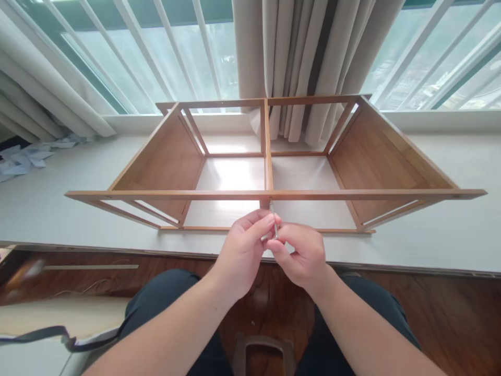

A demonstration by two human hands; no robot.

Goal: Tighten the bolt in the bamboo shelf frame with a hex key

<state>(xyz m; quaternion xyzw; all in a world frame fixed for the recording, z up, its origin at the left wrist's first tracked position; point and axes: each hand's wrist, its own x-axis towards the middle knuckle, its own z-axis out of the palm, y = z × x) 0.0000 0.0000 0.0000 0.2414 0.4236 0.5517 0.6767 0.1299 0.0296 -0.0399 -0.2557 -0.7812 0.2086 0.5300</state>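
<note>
In the head view, the person's two hands meet in front of a wooden frame, both closed around one thin metal rod. The left hand pinches the rod between thumb and fingers along its upper part, while the right hand has its thumb and curled forefinger at the lower end; the rod's exact shape down there is partly hidden by the fingers. The rod slants upward, its top end at the underside of the front rail, close to the middle divider; whether it sits inside a hole cannot be told. The frame rests on a pale window ledge, with two open bays and a solid wooden panel at either end, the left panel and the right panel. Behind it hang grey curtains between barred windows. Crumpled white scraps lie at the ledge's far left. Below, the person's knees in dark trousers stand over a brown wooden floor, and a dark strap crosses a pale object at lower left.
</note>
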